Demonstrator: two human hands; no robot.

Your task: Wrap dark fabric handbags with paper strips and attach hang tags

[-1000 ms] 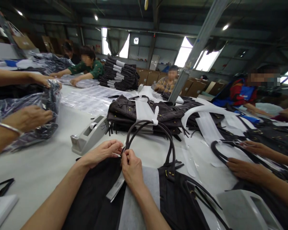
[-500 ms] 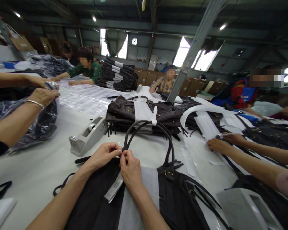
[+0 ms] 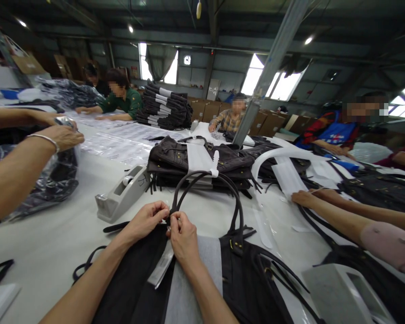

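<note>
Dark strap (image 3: 205, 180) loops up from the bag (image 3: 243, 270) on the near edge of the table, and both hands pinch its left end where it meets the bag's top. The left hand (image 3: 145, 220) has thumb and fingertips (image 3: 162, 209) closed tight on that end; the right hand (image 3: 184, 236) pinches just beside it, fingers touching the left's. A grey sheet (image 3: 205, 256) lies on the bag under the right wrist, and a pale tag (image 3: 160, 267) slants beside it.

White table (image 3: 54, 238) stretches away, long and wide. A grey tape dispenser (image 3: 121, 193) sits just left of the hands; behind the strap is a stack of dark bags (image 3: 195, 162) with a white band across it. White paper strips (image 3: 286, 175) lie to the right, where another person's arms (image 3: 340, 211) reach in. At far left someone's hands (image 3: 60, 135) hold a bag in clear plastic (image 3: 54, 180). A second dispenser (image 3: 344, 292) stands at the near right corner.

Further back, a tall pile of folded bags (image 3: 165, 108), seated workers, cardboard boxes (image 3: 205, 108), a slanting steel post (image 3: 270, 67), bright windows (image 3: 266, 81) and a dark roof with spot lamps.
</note>
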